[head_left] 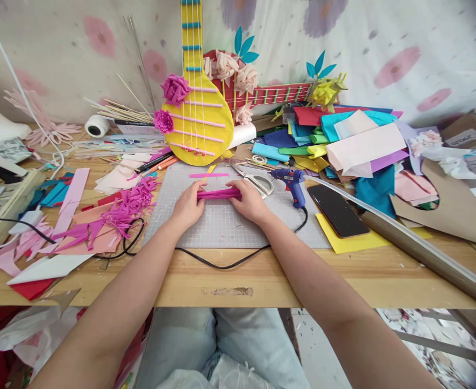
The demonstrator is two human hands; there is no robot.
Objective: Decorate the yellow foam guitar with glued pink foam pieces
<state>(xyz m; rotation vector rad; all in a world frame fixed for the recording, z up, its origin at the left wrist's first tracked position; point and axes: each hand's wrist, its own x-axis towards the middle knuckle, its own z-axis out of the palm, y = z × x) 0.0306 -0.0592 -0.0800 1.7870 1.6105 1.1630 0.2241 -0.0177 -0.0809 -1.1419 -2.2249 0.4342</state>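
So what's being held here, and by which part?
A rolled magenta foam strip on the cutting mat, left hand at its left end, right hand at its right end.

Your left hand (188, 206) and right hand (249, 202) press on the two ends of a magenta strip (219, 193) on the grey mat (229, 224). Scissors (254, 179) and a blue glue gun (291, 182) lie just beside your right hand.

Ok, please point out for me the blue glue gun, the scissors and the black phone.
blue glue gun (292, 179): head view, on its body above the handle.
scissors (257, 182): head view, on the handle loops.
black phone (337, 210): head view, on the middle of its dark screen.
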